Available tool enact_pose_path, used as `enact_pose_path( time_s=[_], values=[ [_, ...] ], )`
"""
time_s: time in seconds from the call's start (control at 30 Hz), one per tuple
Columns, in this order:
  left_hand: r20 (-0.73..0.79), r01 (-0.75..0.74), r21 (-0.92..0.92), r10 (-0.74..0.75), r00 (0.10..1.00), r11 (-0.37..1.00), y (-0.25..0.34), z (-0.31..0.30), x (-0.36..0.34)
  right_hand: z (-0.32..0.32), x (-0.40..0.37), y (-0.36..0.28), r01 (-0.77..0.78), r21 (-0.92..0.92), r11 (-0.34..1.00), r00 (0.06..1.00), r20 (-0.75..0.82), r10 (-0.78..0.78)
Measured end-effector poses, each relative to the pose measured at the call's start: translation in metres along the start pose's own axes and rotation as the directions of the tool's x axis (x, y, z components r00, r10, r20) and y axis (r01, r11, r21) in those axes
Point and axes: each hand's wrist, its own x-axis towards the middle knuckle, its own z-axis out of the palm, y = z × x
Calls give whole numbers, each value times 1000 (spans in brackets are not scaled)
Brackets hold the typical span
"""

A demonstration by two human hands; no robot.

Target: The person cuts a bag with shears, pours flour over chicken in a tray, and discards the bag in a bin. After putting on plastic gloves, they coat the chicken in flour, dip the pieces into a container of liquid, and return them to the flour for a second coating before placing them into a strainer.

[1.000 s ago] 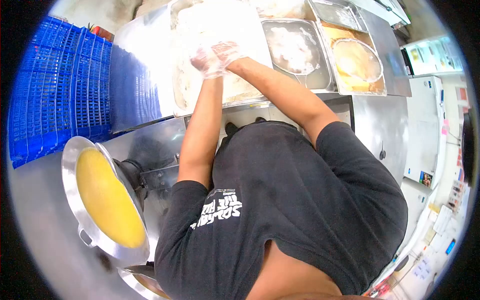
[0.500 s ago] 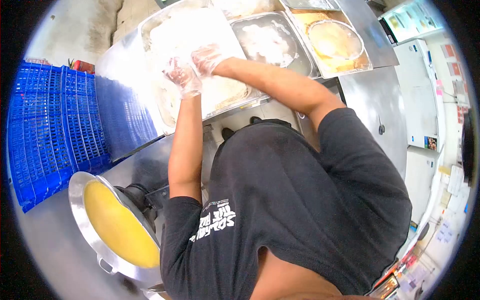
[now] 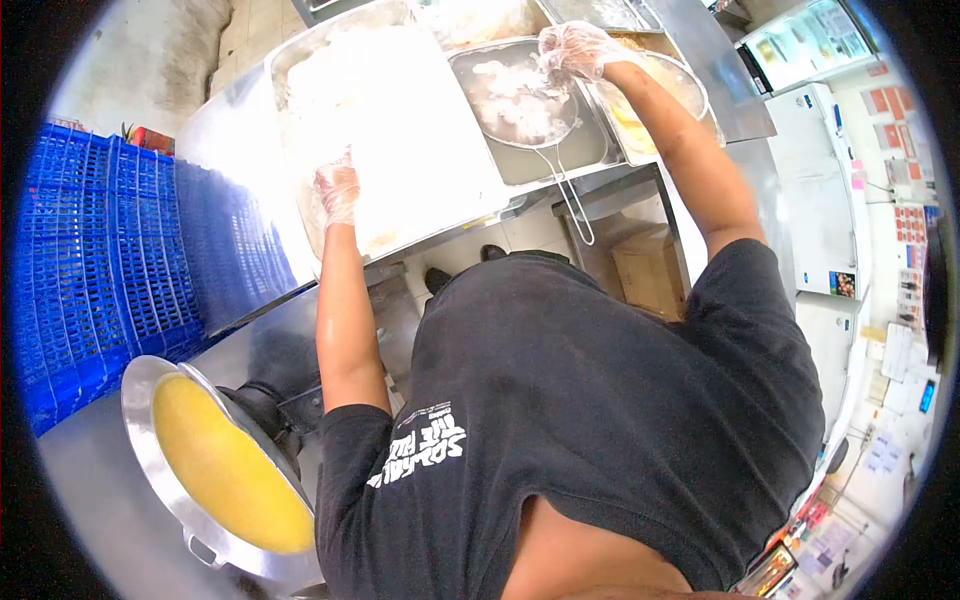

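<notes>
Both hands wear clear plastic gloves. My left hand (image 3: 338, 190) is over the near left part of a large tray of white powder (image 3: 390, 130); glare and the wrinkled glove hide its fingers. My right hand (image 3: 578, 50) is at the far right edge of a round wire strainer (image 3: 525, 100), its fingers bent down and together; whatever is between them is too small to make out. Pale, whitish pieces lie in the strainer, which rests over a metal pan of cloudy liquid (image 3: 520, 163). The strainer's long handle (image 3: 570, 200) sticks out over the table's near edge.
At the right is a tray (image 3: 640, 150) with a round strainer and yellowish contents. Blue plastic crates (image 3: 100, 240) stand at the left. A metal bowl of yellow liquid (image 3: 225, 465) is at lower left. Below the table is a cardboard box (image 3: 650, 270).
My right hand has moved right, from beside my left hand over the powder to the strainer. My left hand has shifted slightly left and down. The strainer's handle now shows.
</notes>
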Motion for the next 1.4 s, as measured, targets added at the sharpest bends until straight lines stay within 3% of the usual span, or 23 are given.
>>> enact_pose_path(
  time_s=[0.03,0.13,0.23,0.33,0.37,0.43,0.47,0.53,0.63,0.7,0.77,0.8,0.83,0.9,0.97,1.03,1.07,1.1,1.17,1.2,1.3,1.33,1.4],
  values=[
    [-20,-24,90,26,999,996,0,-1,1,3,-5,2,-73,-10,997,996,-61,72],
    [14,164,-121,-164,986,979,4,-7,-1,27,-18,10,-293,-21,956,947,-146,287],
    [-64,67,-219,-83,994,973,-1,22,-7,105,-18,32,-338,96,936,819,-460,343],
    [138,240,-521,-197,971,819,-3,14,-4,158,-23,38,-422,81,903,836,-351,422],
    [-133,116,-418,-187,973,901,-3,13,-2,162,-25,37,-439,70,896,839,-326,437],
    [-608,-41,-112,-36,793,993,-2,14,1,157,-42,18,-477,46,878,840,-268,471],
    [-410,66,-472,-286,866,879,1,13,3,148,-46,12,-512,42,858,839,-192,510],
    [197,379,-874,-489,850,305,9,4,8,131,-53,5,-497,4,867,861,-121,494],
    [503,434,-856,-261,824,-279,6,13,6,106,-50,-6,-386,178,905,889,-192,417],
    [220,205,-975,-213,952,-89,-5,76,3,90,-38,-22,-249,312,917,923,-211,323],
    [151,126,-887,-20,988,-444,-18,102,2,77,-18,-54,-111,414,903,973,-141,185],
    [300,221,-571,50,953,-790,-13,49,9,67,-13,-84,-72,387,919,972,-181,152],
    [409,250,-269,124,904,-930,-4,-15,14,62,-8,-113,-36,358,933,967,-222,123],
    [458,243,-93,175,871,-966,-3,-63,20,89,20,-140,251,480,840,965,-191,-179],
    [474,205,-75,146,869,-976,-9,-50,17,135,55,-174,300,425,854,949,-42,-312],
    [502,198,-168,89,860,-966,-15,-22,12,205,87,-223,-114,530,840,991,6,131],
    [529,235,-348,17,849,-908,-14,-19,8,201,82,-229,66,371,926,997,2,-71],
    [540,314,-599,-82,838,-737,-11,-16,5,194,70,-234,251,201,947,964,39,-263],
    [466,449,-885,-273,842,-125,-4,-11,1,183,60,-242,203,244,948,964,117,-237],
    [425,489,-860,-328,844,143,-2,-7,0,176,58,-241,185,264,947,960,160,-232],
    [382,524,-662,-360,851,536,-4,5,5,124,38,-204,203,431,879,952,125,-281],
    [179,384,-394,-341,923,835,-6,38,4,101,22,-182,189,360,914,975,40,-218],
    [272,515,-617,-453,849,595,-2,-1,9,112,8,-107,216,174,961,944,-290,-160]
  ],
)
